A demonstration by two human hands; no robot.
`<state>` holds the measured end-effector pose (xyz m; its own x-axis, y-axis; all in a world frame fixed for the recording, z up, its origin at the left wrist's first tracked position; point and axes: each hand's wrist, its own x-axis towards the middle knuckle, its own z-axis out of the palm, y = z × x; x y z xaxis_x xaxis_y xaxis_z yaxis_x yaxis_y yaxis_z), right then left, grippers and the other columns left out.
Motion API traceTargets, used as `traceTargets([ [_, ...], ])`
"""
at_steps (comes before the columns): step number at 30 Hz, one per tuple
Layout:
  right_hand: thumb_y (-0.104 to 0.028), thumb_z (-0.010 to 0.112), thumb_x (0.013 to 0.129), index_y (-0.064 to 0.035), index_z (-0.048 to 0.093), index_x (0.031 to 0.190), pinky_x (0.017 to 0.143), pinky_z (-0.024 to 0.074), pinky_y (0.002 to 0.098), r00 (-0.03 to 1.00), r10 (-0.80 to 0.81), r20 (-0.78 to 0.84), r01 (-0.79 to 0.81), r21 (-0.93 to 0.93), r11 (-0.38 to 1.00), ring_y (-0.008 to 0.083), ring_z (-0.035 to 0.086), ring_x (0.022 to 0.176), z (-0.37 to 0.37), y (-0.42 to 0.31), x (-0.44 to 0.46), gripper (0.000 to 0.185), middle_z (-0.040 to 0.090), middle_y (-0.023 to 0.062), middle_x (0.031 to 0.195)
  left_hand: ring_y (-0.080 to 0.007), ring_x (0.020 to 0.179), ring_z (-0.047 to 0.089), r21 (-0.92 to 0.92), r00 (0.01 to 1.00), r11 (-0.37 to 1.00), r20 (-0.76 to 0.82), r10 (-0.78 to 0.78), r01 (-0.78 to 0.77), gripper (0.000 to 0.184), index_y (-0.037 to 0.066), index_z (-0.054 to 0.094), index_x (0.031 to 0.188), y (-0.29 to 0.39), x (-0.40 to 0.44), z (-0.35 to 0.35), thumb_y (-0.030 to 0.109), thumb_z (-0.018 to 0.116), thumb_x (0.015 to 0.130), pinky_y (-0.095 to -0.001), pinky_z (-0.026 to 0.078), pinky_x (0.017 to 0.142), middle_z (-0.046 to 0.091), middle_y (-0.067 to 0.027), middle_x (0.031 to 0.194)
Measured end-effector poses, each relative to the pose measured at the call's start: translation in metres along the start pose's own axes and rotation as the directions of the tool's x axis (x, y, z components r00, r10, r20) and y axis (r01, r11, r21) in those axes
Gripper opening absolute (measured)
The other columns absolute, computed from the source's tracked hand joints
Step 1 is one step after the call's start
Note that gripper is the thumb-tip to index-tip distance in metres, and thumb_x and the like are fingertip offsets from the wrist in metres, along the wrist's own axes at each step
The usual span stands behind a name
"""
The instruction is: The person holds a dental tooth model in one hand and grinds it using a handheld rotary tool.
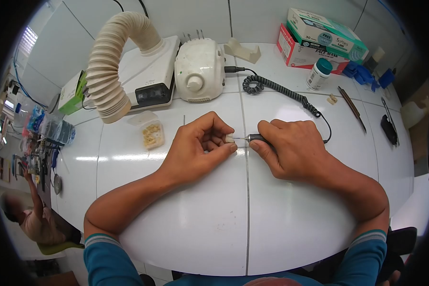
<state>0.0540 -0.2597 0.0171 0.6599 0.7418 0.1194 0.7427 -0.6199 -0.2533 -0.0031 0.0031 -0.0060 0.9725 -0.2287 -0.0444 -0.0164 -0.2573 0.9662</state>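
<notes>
Left grip: in the head view, the left grip (195,150) pinches a small off-white piece (229,138) between thumb and fingertips.
Right grip: the right grip (295,148) is closed around a dark rotary handpiece (257,137), its thin bur (241,138) pointing across at the piece.
Piece: little of it shows beyond the pinch, so a hard sideways push from the bur could spin it loose.
Bur: it sits just beside the left fingertips; a skid off the piece might nick them.
Coiled cord: the coiled cord (279,88) loops beyond the right grip to the control unit (199,71); a snag could jog the handpiece.
Hose: the mouth of the ribbed hose (114,112) is well apart from the left grip, so any dust might escape it.
Lidded box: the clear box (161,135) of yellowish pieces (150,137) lies open left of the left grip; a stray forearm could tip it across the worktop (195,219).
Hidden: fingers cover much of the piece, and the right palm hides the handpiece's rear.
Unclear: bur contact and spin cannot be told.
Cut off: a person far left of the left grip is blurred near the dark rim.
</notes>
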Motion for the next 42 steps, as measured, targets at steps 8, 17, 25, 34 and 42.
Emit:
traceTargets([
  [8,-0.042,0.065,0.110,-0.0044,0.070,0.098,0.057,0.0536,0.0505,1.000,-0.014,-0.021,0.014,0.012,1.000,0.0380,0.072,0.064,0.0020,0.0016,-0.0016,0.040,0.073,0.0157,0.078,-0.0088,0.101,0.073,0.028,1.000,1.000,0.010,-0.004,0.004,0.028,-0.001,0.066,0.123,-0.0018,0.0004,-0.0020,0.006,0.084,0.102,-0.0249,0.061,0.091,0.075,-0.0068,0.110],
  [17,-0.042,0.064,0.111,-0.0045,0.071,0.100,0.057,0.0535,0.0504,1.000,-0.015,-0.024,0.016,0.005,1.000,0.0379,0.072,0.064,0.0002,0.0002,-0.0017,0.040,0.073,0.0159,0.080,-0.0129,0.109,0.076,-0.061,1.000,0.998,0.002,0.005,-0.005,0.025,-0.002,0.066,0.129,0.0053,-0.0002,0.0018,0.004,0.077,0.106,-0.0277,0.063,0.094,0.078,-0.0128,0.123],
  [25,-0.042,0.064,0.111,-0.0047,0.071,0.101,0.056,0.0533,0.0499,0.999,-0.004,-0.034,0.004,0.001,1.000,0.0368,0.072,0.063,0.0034,0.0011,-0.0025,0.040,0.073,0.0158,0.079,-0.0122,0.109,0.077,-0.049,1.000,0.998,0.003,0.031,-0.030,0.024,0.001,0.062,0.126,0.0040,0.0013,0.0020,0.003,0.077,0.107,-0.0264,0.064,0.091,0.079,-0.0154,0.127],
  [34,-0.043,0.064,0.111,-0.0048,0.071,0.100,0.054,0.0527,0.0491,0.999,-0.009,-0.034,0.009,-0.004,1.000,0.0352,0.071,0.061,0.0040,0.0007,-0.0027,0.040,0.071,0.0149,0.077,-0.0120,0.107,0.077,-0.067,1.000,0.998,0.002,0.017,-0.017,0.026,0.002,0.064,0.126,0.0027,0.0004,0.0014,0.004,0.079,0.105,-0.0264,0.063,0.087,0.079,-0.0131,0.124],
  [42,-0.043,0.065,0.111,-0.0051,0.071,0.100,0.054,0.0533,0.0493,0.998,-0.020,-0.062,0.019,-0.005,1.000,0.0360,0.071,0.061,0.0057,0.0012,-0.0031,0.040,0.071,0.0152,0.077,-0.0114,0.104,0.077,-0.064,1.000,0.998,-0.012,-0.005,0.004,0.027,0.002,0.065,0.126,0.0022,0.0009,0.0016,0.007,0.081,0.105,-0.0250,0.061,0.084,0.079,-0.0096,0.118],
])
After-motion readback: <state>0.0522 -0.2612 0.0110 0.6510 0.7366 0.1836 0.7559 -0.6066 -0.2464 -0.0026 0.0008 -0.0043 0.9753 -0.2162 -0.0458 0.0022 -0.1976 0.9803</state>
